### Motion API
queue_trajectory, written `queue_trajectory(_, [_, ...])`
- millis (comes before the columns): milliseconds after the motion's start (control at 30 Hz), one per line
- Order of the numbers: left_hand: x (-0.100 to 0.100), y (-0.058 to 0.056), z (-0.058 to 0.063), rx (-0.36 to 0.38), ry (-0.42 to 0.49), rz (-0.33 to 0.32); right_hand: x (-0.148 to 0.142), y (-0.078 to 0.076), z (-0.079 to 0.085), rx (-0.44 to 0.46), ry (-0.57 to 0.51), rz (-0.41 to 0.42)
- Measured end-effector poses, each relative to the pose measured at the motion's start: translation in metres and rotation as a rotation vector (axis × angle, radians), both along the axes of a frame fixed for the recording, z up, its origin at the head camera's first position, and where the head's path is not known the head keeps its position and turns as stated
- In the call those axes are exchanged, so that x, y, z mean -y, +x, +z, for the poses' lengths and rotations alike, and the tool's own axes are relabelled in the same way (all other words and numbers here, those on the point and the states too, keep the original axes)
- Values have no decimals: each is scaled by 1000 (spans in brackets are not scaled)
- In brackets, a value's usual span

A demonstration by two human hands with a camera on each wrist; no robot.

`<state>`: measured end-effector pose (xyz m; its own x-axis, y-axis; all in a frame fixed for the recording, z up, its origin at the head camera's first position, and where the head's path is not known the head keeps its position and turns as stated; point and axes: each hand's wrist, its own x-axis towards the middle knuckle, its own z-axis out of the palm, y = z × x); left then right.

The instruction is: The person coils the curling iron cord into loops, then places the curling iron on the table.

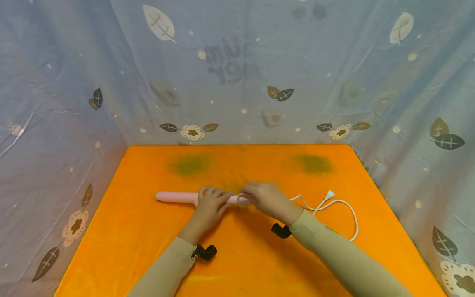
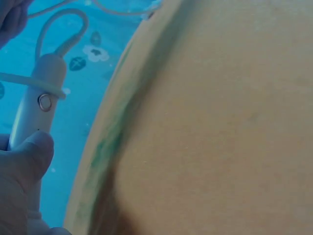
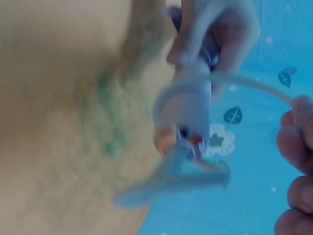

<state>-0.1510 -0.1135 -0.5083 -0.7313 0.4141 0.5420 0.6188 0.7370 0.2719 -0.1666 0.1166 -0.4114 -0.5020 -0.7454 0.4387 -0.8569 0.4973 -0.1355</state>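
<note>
Our left grip curls round a slim pink wand over the orange bench; our right grip pinches its thin white cord, looped round the handle. We'd best guide it without kinks.

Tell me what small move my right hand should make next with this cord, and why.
I'd probably have your right hand draw the cord snugly around the handle: it seems to pinch the cord, which bends across the handle, your left hand grips the handle, and the plug lies loose on the orange table.
</note>
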Motion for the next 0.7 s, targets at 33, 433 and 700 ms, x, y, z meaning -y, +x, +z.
queue_trajectory(33, [0,1,-1,-4,1,-10,-1,-3,1,0,-14,-3])
queue_trajectory(433, [4,7,-5,-24,20,-35,-12,-30,-1,71,-145,-106])
queue_trajectory(700, [5,11,1,-21,48,-45,-17,-41,-5,245,-147,-217])
